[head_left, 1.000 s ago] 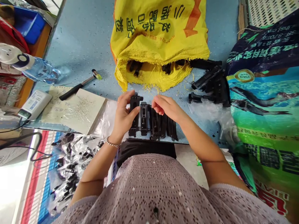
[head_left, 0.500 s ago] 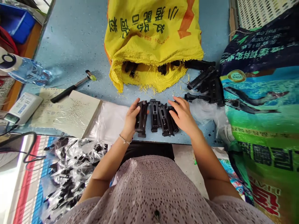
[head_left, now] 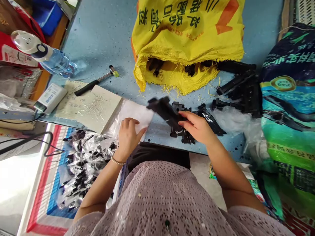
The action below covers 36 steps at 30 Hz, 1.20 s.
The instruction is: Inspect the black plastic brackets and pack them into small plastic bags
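My right hand (head_left: pixel 198 127) pinches a long black plastic part (head_left: pixel 163 109) near its right end. The part is tilted above the table and blurred by motion. Beneath and beside it lie several similar black plastic parts (head_left: pixel 188 136), partly covered. One more, bearing a white mark (head_left: pixel 208 116), rests just right of my fingers. My left hand (head_left: pixel 129 136) lies on a stack of clear plastic bags (head_left: pixel 134 109) by the table's front edge. Its thumb is spread away from the bent fingers, and no black part is in it.
A yellow woven sack (head_left: pixel 187 46) with black parts in its mouth lies behind. More black parts (head_left: pixel 246 88) are piled at right, beside a green-blue sack (head_left: pixel 287 108). At left are a hammer (head_left: pixel 98 80), notepad (head_left: pixel 98 105), white device (head_left: pixel 50 98), bottle (head_left: pixel 59 62) and crate (head_left: pixel 52 196) of bagged parts.
My left hand has left the black part it held and moved left onto the bags. The right hand has lifted a black part off the table. The view has shifted left.
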Motion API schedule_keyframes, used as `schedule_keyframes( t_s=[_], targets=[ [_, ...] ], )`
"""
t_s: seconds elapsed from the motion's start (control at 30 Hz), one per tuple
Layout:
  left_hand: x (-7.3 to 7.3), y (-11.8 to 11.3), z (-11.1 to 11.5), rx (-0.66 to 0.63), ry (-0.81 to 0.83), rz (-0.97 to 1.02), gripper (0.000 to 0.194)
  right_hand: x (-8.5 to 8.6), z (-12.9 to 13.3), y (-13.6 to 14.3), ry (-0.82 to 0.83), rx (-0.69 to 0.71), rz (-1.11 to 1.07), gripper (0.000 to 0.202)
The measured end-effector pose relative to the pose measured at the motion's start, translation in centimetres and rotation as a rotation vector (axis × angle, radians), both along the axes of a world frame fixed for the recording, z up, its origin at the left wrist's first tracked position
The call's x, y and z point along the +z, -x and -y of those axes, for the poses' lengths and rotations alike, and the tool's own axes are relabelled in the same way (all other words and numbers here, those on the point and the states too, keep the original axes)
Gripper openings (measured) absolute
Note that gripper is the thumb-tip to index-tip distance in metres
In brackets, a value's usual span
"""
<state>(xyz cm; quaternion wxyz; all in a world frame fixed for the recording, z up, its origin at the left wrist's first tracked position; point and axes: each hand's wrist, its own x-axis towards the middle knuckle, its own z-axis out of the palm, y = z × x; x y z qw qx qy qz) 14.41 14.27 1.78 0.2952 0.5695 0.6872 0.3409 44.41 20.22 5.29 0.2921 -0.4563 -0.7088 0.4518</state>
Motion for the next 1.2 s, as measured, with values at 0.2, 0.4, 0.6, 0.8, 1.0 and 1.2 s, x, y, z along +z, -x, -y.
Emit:
schedule_keyframes(
  t_s=[0.2,0.4,0.6,0.8,1.0,1.2],
  targets=[
    [-1.0,1.8,-1.0,-0.089,0.094,0.081,0.017,-2.2,2.1,4.2,0.597,-0.065,-0.614,0.029],
    [0.2,2.6,-1.5,0.172,0.128,0.527,0.028,-3.1,1.7,9.3,0.896,0.122,-0.862,0.023],
    [0.6,2.5,-1.5,0.214,-0.055,0.617,0.027,-4.8,1.6,12.6,1.160,0.119,-0.995,0.018],
    [0.3,4.4,-0.2,0.017,-0.035,0.475,0.014,-5.5,-0.1,13.0,1.208,-0.053,-1.124,0.005],
    [0.1,4.3,0.7,-0.207,-0.058,0.154,0.028,-3.8,-0.3,8.7,1.057,-0.123,-1.012,0.006],
    [-0.1,2.1,0.1,-0.208,-0.118,0.198,0.029,-5.2,2.5,10.5,1.122,0.045,-0.932,0.027]
  ],
)
